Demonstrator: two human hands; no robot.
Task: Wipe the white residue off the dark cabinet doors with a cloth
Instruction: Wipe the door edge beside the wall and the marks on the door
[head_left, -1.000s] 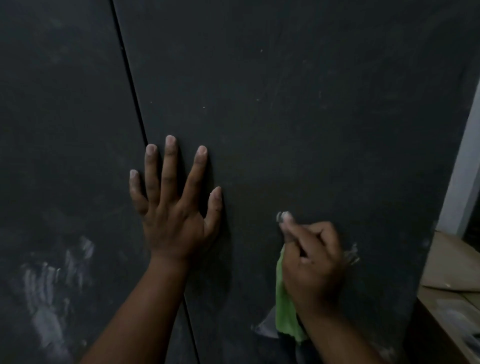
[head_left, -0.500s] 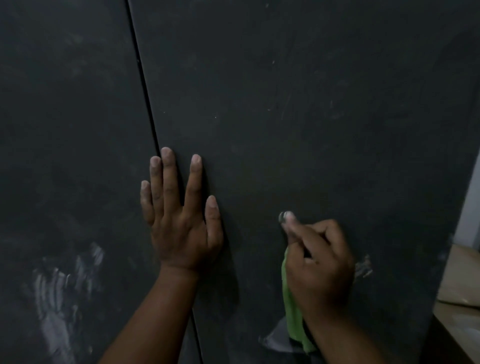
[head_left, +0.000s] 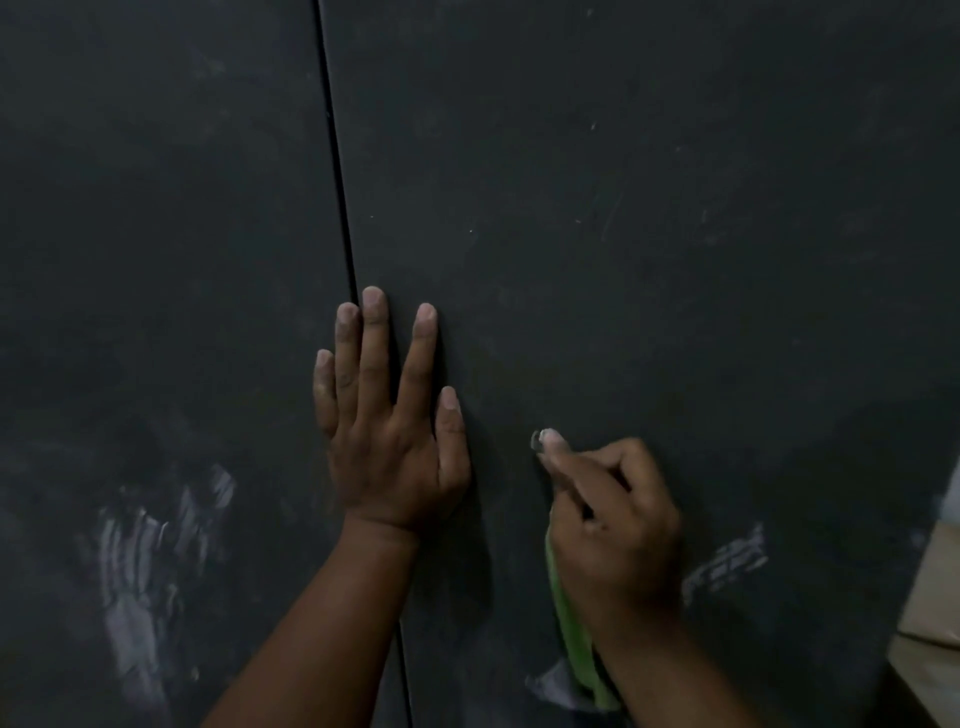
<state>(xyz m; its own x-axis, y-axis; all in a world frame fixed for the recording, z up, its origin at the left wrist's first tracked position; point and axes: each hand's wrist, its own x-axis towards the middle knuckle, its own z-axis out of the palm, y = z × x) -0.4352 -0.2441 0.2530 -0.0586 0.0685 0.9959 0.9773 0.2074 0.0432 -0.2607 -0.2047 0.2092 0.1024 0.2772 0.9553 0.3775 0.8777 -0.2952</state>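
Left hand (head_left: 387, 441) flat, fingers straight, pressed on dark cabinet doors (head_left: 623, 208) across the seam. Right hand (head_left: 608, 525) clenched around green cloth (head_left: 574, 639), thumb tip on door. White residue (head_left: 145, 571) lower left.

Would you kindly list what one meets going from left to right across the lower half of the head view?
Large white smear → left hand flat over the door gap → green cloth → right hand gripping it → small white smear → pale board.
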